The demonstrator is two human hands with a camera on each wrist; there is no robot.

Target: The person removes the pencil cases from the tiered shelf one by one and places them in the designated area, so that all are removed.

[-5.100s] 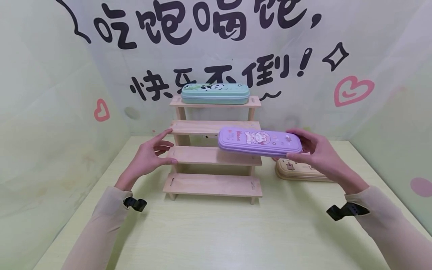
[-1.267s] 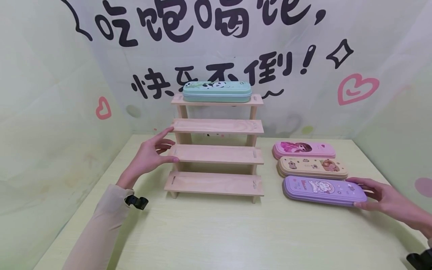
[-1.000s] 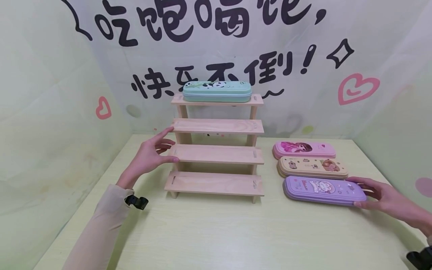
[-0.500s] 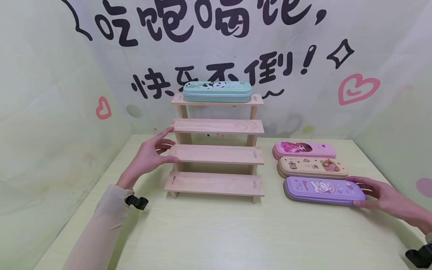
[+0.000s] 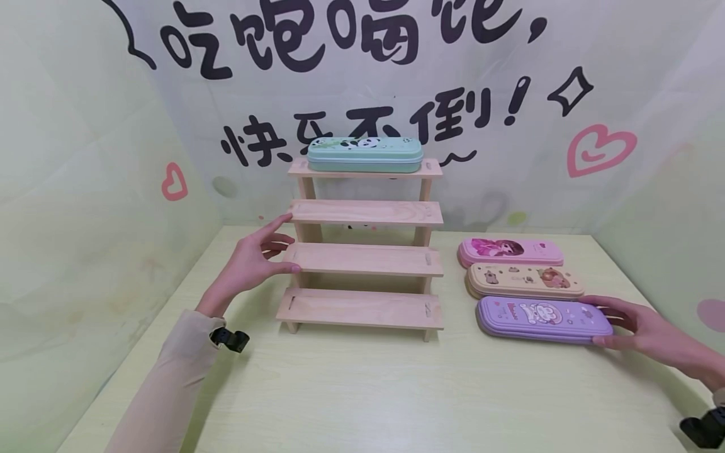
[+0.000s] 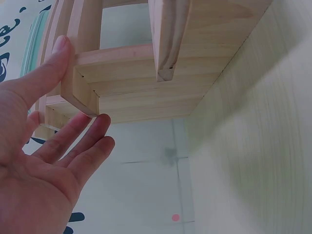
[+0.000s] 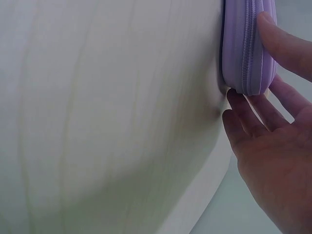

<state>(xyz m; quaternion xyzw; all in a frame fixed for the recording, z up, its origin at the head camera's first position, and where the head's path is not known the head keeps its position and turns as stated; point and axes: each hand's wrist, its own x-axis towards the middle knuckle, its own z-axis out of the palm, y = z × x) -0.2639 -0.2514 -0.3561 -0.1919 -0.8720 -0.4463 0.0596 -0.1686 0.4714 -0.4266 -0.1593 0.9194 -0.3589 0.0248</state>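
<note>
A four-step wooden display stand (image 5: 362,258) stands on the table. My left hand (image 5: 249,261) holds it at its left side, thumb at the end of the second board from the bottom and index fingertip at the board above. In the left wrist view, the thumb and fingertips meet the end of a wooden board (image 6: 80,92). Flat on the table at right lies a purple zippered pencil case (image 5: 544,319) with a cartoon print. Around its right end my right hand (image 5: 640,327) grips, thumb on the near side; the right wrist view shows the zipper (image 7: 251,48).
A mint pencil case (image 5: 365,155) with pandas sits on the top step. Behind the purple case lie a tan pencil case (image 5: 523,281) and a pink pencil case (image 5: 512,251), in a row. Fabric walls enclose the table (image 5: 362,390) at the back and sides.
The purple pencil case, held up before the stand's right side about five seconds ago, has come down rightward onto the table by the tan one. Lately it barely shifts; the left hand keeps its place.
</note>
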